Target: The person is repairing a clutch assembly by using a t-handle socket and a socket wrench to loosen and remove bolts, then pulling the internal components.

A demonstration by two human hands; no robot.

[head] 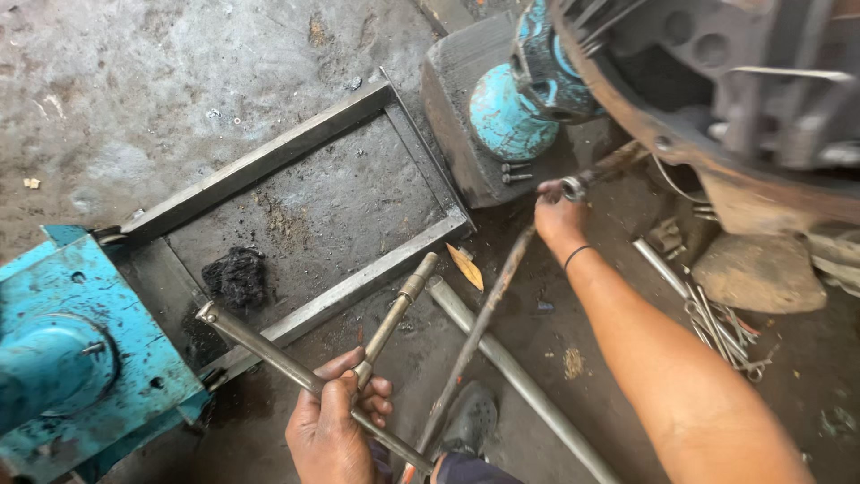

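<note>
My left hand (336,421) grips a long steel bar (269,354) low in the view, together with a shorter socket extension (394,314) that points up to the right. My right hand (560,215) reaches forward and is closed on a small metal socket tool (573,187) pressed toward the underside of a rusty brown machine housing (681,134). A black band circles that wrist. A rusty rod (484,314) leans between my two arms.
A rectangular steel frame (358,278) lies on the oily concrete floor with a black rag (235,278) inside. Turquoise machine parts sit at the lower left (81,350) and top centre (511,116). A pipe (520,376), several spanners (717,327) and a stone (761,269) lie to the right.
</note>
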